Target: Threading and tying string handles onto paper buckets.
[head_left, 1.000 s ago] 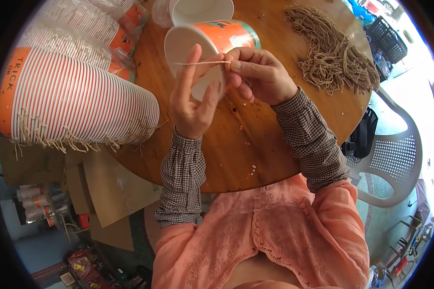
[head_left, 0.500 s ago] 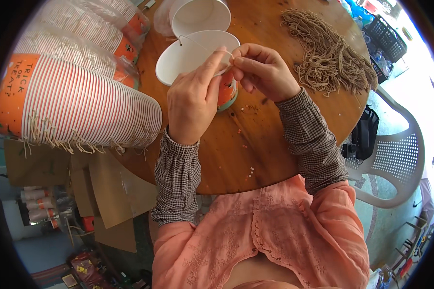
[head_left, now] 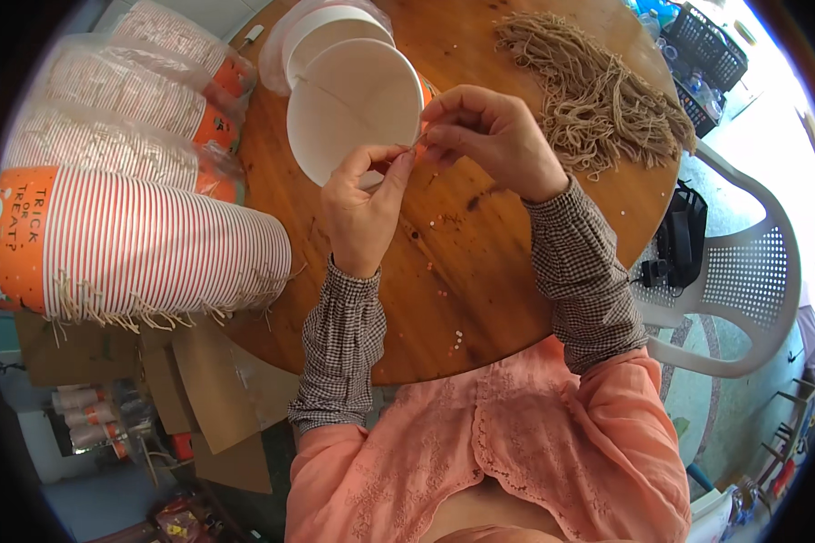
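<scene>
A white paper cup (head_left: pixel 349 104) with an orange outside lies tipped on the round wooden table (head_left: pixel 480 281), its open mouth facing me. My left hand (head_left: pixel 362 213) grips the cup's near rim between thumb and fingers. My right hand (head_left: pixel 493 140) pinches a thin piece of tan string at the cup's right edge, fingertips touching the left hand's. A strand of string crosses the inside of the cup.
A pile of tan string pieces (head_left: pixel 598 95) lies at the table's far right. Long stacks of orange-and-white striped cups (head_left: pixel 145 240) lie on the left, some in plastic sleeves. A white plastic chair (head_left: pixel 743 290) stands to the right. Cardboard (head_left: pixel 217 398) lies on the floor.
The cup has turned from its side to show its open mouth to me. Both hands have shifted to its right rim and closed together on the string.
</scene>
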`<state>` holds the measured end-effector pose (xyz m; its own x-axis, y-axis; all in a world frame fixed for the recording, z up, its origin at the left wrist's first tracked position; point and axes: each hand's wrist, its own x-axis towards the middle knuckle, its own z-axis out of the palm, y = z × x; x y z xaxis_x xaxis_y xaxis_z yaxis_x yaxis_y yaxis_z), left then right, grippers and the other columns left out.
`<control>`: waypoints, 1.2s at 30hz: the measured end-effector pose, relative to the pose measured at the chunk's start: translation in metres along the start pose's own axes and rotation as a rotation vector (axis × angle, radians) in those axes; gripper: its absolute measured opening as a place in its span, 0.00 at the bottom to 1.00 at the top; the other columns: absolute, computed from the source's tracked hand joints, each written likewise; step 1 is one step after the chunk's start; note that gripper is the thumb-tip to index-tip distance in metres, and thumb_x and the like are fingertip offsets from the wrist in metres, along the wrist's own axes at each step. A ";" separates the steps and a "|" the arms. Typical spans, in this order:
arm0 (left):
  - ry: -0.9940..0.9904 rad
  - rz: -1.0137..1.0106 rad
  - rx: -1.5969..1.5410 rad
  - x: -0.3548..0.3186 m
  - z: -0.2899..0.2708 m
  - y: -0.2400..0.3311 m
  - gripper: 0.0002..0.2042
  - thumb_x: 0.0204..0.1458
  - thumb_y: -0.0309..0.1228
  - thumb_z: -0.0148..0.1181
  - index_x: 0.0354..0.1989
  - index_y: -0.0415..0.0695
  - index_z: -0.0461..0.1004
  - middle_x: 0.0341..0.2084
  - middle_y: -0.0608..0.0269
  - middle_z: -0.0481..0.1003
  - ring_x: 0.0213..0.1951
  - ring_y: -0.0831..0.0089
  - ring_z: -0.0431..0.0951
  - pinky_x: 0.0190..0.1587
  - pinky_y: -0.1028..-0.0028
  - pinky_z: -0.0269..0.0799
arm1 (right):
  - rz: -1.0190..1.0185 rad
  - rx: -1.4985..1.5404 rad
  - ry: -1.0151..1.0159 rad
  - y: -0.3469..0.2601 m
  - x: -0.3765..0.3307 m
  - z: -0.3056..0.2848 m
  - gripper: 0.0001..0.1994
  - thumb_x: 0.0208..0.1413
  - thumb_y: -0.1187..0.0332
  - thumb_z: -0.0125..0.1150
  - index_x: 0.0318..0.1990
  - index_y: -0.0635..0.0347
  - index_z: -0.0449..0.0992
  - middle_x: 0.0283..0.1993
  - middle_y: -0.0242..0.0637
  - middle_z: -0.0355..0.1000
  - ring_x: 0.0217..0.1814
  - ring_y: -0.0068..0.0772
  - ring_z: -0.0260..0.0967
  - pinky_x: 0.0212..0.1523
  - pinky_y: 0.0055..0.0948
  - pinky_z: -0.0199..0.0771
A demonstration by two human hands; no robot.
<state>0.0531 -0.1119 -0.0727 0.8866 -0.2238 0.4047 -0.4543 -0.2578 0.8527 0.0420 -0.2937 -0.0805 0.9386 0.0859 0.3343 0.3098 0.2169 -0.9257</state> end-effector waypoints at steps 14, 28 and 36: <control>-0.052 0.145 0.075 -0.014 -0.016 -0.003 0.05 0.55 0.27 0.59 0.33 0.39 0.71 0.28 0.64 0.75 0.32 0.71 0.75 0.35 0.77 0.73 | -0.697 -0.911 0.202 -0.001 -0.009 0.018 0.05 0.49 0.69 0.63 0.32 0.58 0.74 0.28 0.34 0.70 0.36 0.38 0.70 0.52 0.38 0.65; -0.222 -0.200 -0.693 -0.004 -0.027 0.028 0.07 0.58 0.22 0.55 0.43 0.35 0.71 0.34 0.61 0.77 0.36 0.78 0.76 0.42 0.80 0.72 | -0.623 -0.996 -0.118 -0.055 -0.024 0.024 0.05 0.49 0.70 0.64 0.32 0.56 0.75 0.30 0.32 0.68 0.29 0.36 0.71 0.27 0.32 0.71; -0.329 -0.141 -0.416 -0.004 -0.021 0.035 0.13 0.56 0.20 0.55 0.49 0.34 0.68 0.43 0.59 0.75 0.42 0.77 0.76 0.47 0.79 0.72 | -0.564 -0.957 -0.142 -0.056 -0.008 0.018 0.07 0.48 0.68 0.66 0.30 0.58 0.74 0.30 0.34 0.68 0.30 0.39 0.70 0.29 0.34 0.71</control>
<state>0.0355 -0.1002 -0.0374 0.8323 -0.5133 0.2092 -0.2013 0.0718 0.9769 0.0147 -0.2892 -0.0282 0.6200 0.3347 0.7096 0.7321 -0.5721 -0.3698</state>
